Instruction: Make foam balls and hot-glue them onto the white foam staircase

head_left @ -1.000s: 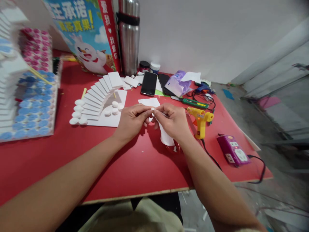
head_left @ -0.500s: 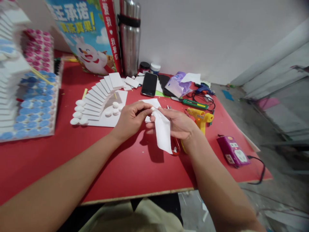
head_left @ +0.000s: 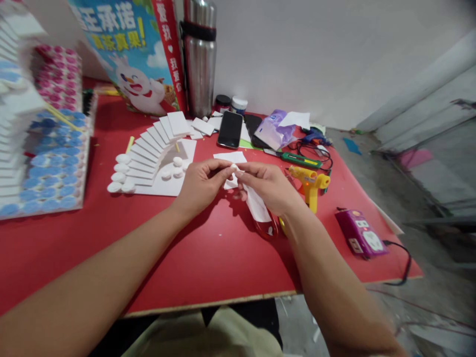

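while left hand (head_left: 201, 186) pinches white foam disc (head_left: 234, 167), right hand (head_left: 269, 188) clasps thin paper strip (head_left: 261, 209).

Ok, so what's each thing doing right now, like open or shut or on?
left hand: pinched on white paper strip
right hand: pinched on the same strip
glue gun: standing upright
phone: lying flat, screen dark
flask: upright, cap on
paint jars: lids on

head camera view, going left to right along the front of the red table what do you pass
blue-dotted board → white foam steps → left hand → right hand, both pinching a white paper strip → yellow glue gun → purple power strip
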`<state>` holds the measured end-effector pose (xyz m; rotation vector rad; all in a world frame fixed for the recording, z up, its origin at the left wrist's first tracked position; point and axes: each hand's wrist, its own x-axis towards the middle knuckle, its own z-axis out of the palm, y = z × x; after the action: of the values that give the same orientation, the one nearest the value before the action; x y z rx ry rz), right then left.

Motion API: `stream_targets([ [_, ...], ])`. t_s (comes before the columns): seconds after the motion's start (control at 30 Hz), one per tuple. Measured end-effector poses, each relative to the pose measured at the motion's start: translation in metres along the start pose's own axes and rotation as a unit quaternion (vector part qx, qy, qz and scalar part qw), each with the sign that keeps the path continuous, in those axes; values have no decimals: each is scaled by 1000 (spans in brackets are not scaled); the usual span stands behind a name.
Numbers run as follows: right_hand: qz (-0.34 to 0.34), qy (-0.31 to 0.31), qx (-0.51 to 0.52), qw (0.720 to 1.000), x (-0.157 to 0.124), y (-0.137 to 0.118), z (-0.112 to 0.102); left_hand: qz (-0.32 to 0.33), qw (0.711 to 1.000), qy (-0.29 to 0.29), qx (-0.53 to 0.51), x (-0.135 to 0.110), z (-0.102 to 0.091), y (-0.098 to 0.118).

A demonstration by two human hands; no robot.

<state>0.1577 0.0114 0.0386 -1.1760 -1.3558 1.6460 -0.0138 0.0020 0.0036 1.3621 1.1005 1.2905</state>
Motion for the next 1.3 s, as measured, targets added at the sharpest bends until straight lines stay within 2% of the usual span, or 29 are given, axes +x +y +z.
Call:
stream_targets([
  [0.17, -104, 116, -145, 977, -1, 5, 7, -25, 999, 25, -11, -3, 5, 1],
  [0.27, -159, 160, -204, 953, -4, 7, 13, 11, 999, 46, 24, -6, 8, 2],
  [0.47, -172, 130, -178, 960, -8, 6, 17, 157, 974, 76, 146, -10, 7, 3],
  [0.63, -173, 117, -160, 965, -6, 6, 14, 254, 937, 61, 232, -11, 5, -1],
  [0.7, -170, 113, -154, 967, -5, 6, 11, 270, 933, 47, 233, -11, 6, -3],
  [0.8, -163, 90, -149, 971, -4, 5, 4, 233, 959, 26, 162, -11, 8, -3],
  [0.9, -153, 54, -141, 977, -3, 2, 1, 101, 994, 20, 43, -10, 8, -1],
  [0.97, -148, 41, -131, 979, -4, 1, 0, 16, 1000, -6, -20, -8, 7, 1],
  [1.0, -147, 35, -124, 981, -4, 1, 0, -5, 999, -20, -39, -7, 7, 1],
  [1.07, -148, 24, -113, 982, -4, 1, 1, -1, 998, -33, -47, -5, 6, 1],
  [1.2, -157, 31, -144, 977, -1, 5, 0, 52, 998, -18, -28, -3, 6, -1],
  [1.3, -153, 47, -146, 976, 1, 8, 0, 47, 998, -18, -28, -4, 6, 0],
])
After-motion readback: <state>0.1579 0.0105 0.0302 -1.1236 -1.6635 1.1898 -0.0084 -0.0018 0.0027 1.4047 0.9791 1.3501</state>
